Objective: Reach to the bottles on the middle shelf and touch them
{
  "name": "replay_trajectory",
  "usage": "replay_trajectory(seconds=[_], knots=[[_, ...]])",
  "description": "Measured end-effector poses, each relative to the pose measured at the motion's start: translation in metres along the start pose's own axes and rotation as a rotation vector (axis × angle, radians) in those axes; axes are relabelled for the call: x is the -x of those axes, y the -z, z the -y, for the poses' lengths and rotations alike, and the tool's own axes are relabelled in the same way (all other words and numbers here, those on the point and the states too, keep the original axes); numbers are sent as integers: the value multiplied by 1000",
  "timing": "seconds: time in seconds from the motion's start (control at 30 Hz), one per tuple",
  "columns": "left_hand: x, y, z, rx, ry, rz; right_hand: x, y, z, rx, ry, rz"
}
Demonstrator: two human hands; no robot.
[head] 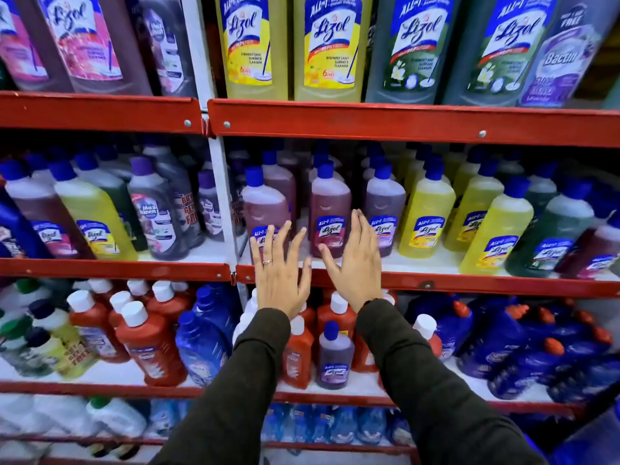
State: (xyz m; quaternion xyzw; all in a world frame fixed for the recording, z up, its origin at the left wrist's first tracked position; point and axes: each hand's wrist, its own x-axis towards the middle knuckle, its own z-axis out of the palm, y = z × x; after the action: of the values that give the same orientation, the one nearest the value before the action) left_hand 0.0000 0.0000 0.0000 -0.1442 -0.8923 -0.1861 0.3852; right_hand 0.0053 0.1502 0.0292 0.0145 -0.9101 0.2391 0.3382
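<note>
Red edging is seen on every shelf [416, 124], with white boards behind. Blue caps are worn by the pinkish-red bottle [330, 209], the purple bottle [384, 209] and the yellow bottles [426, 213]; blue-and-white labels are carried by all. Orange-red bottles [151, 347] are topped with white caps. Dark olive sleeves [436, 380] are shown.

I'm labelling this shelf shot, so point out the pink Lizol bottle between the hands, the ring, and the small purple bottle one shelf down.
pink Lizol bottle [330, 209]: head view, on its upper body.
ring [267, 262]: head view, on the band, left hand.
small purple bottle [335, 350]: head view, on its shoulder.
</note>
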Motion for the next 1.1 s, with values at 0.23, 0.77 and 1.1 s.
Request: replay_trajectory(seconds=[0.23, 0.77, 1.1], knots=[[36, -19, 35, 3, 104, 194, -34, -21, 16, -176, -259, 106], [42, -28, 49, -24, 13, 116, -53, -36, 23, -143, -405, 52], [42, -27, 42, -7, 65, 99, -22, -27, 30, -152, -328, 69]])
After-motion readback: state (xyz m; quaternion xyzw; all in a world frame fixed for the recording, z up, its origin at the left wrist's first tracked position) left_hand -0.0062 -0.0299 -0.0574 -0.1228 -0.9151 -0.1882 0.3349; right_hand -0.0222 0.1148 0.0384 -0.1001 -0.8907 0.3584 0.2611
